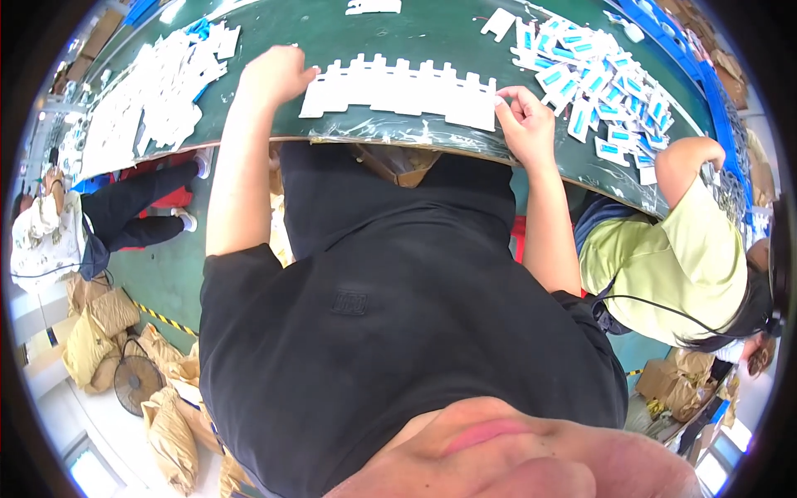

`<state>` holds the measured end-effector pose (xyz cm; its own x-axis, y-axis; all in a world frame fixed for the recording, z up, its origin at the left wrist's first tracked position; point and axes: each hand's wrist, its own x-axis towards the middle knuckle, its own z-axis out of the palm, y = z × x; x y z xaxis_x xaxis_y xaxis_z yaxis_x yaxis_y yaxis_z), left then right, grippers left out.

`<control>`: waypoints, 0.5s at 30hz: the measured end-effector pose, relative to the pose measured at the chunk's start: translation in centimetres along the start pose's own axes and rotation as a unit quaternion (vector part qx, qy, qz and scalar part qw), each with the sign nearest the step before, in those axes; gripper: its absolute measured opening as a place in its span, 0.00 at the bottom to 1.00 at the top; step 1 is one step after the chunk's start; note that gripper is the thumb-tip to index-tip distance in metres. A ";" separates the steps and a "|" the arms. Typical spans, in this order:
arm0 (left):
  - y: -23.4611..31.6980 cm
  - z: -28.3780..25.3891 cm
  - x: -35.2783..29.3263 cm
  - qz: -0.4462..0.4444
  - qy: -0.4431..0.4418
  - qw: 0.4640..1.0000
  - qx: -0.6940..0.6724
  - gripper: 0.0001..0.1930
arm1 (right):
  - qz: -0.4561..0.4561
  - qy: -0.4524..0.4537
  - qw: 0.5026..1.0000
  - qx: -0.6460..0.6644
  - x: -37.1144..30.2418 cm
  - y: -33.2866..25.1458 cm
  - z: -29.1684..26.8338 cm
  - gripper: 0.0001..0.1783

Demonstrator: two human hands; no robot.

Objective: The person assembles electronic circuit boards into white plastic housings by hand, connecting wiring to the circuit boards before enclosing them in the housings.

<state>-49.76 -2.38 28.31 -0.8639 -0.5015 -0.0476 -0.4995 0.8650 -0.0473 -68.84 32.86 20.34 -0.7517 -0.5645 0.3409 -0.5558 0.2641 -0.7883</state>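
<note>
A row of flat white plastic pieces (pixel 407 93) with small upright tabs lies side by side on the green table in front of me. At its left end is my left hand (pixel 281 76), its fingers curled and a fingertip close to the end piece. What those fingers hold, if anything, is hidden. My right hand (pixel 528 124) is at the other end of the row, thumb and forefinger pinched at the edge of the last white piece.
A heap of white pieces (pixel 158 91) covers the table's left side. To the right lies a pile of white pieces with blue parts (pixel 594 83). More white pieces (pixel 374 7) sit at the far edge. A co-worker in a light green shirt (pixel 672 257) is close on my right.
</note>
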 end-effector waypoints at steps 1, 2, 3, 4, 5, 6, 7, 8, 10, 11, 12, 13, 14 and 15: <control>0.0 -0.9 0.9 0.015 0.017 1.000 0.017 0.19 | 0.009 0.006 1.000 0.010 0.2 0.0 0.1 0.08; 0.3 -1.4 2.5 0.058 0.051 0.997 0.020 0.18 | 0.013 0.007 1.000 0.019 0.3 0.2 0.1 0.07; 0.7 -1.4 4.5 0.103 0.102 0.989 -0.006 0.17 | 0.013 -0.001 1.000 0.019 0.3 0.3 0.1 0.07; 1.3 -1.4 6.5 0.147 0.156 0.976 -0.031 0.17 | 0.009 -0.008 1.000 0.019 0.3 0.2 0.0 0.07; 2.6 -1.8 8.7 0.150 0.153 0.976 -0.051 0.15 | 0.000 -0.006 1.000 0.012 0.3 0.4 -0.1 0.07; 4.1 -2.3 10.7 0.153 0.150 0.974 -0.072 0.17 | 0.001 -0.011 1.000 -0.001 0.1 0.5 -0.3 0.07; 5.4 -2.3 12.3 0.143 0.176 0.970 -0.090 0.15 | 0.001 -0.016 1.000 -0.013 0.1 0.5 -0.4 0.07; 6.4 -1.7 13.8 0.134 0.201 0.964 -0.110 0.13 | 0.004 -0.016 1.000 -0.024 -0.1 0.3 -0.6 0.08; 5.9 0.7 17.9 0.159 0.260 0.945 -0.118 0.14 | -0.004 -0.031 0.999 -0.034 -0.1 -0.1 -0.5 0.08; 6.1 1.7 19.2 0.167 0.282 0.937 -0.124 0.12 | -0.003 -0.038 0.999 -0.032 -0.2 -0.4 -0.5 0.09; 5.4 3.3 20.2 0.134 0.296 0.942 -0.086 0.14 | -0.009 -0.045 0.999 -0.021 -0.2 -0.9 -0.2 0.09; 4.9 4.2 21.0 0.102 0.307 0.945 -0.050 0.17 | -0.013 -0.052 0.999 -0.010 -0.2 -1.0 0.0 0.10; 6.2 2.6 20.0 0.073 0.157 0.984 -0.047 0.16 | -0.008 -0.049 0.999 -0.005 -0.5 -0.8 -0.4 0.10; 6.3 2.9 20.7 0.076 0.158 0.983 -0.048 0.16 | -0.007 -0.046 0.999 -0.007 -0.7 -0.7 -0.6 0.10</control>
<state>-70.59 -7.34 24.08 -0.8986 -0.3489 0.2660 -0.3539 0.9348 0.0309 -68.19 33.53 20.97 -0.7077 -0.6382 0.3030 -0.5719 0.2657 -0.7761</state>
